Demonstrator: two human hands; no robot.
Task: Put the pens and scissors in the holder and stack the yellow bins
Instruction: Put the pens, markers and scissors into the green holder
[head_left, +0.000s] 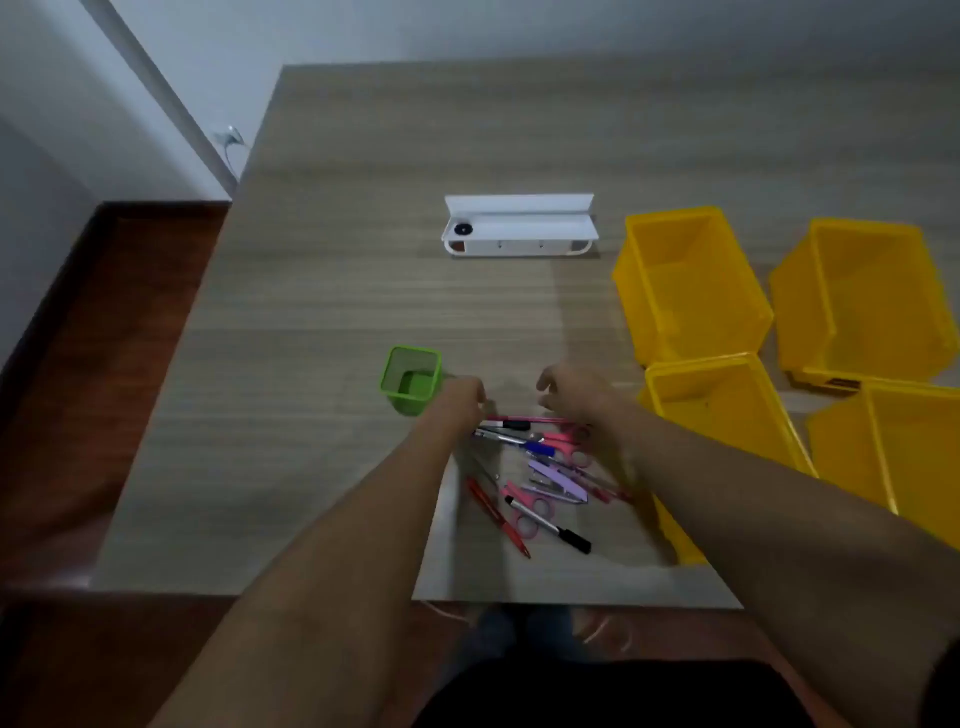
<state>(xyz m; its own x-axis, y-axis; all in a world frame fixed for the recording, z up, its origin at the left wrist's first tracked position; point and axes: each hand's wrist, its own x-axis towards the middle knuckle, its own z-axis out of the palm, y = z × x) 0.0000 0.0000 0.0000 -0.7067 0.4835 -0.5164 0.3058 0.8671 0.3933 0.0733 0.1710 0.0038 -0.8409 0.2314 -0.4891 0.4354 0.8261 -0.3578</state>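
My left hand (464, 397) hovers beside the green square mesh holder (411, 380), its grip loosely curled on nothing I can make out. My right hand (576, 391) hangs open, fingers spread, above the loose pile of pens (548, 525) and pink-handled scissors (566, 441) lying on the wood-grain table (363, 260). Four yellow plastic bins (691, 280) sit apart, unstacked, to my right. A white tray (519, 226) lies farther back.
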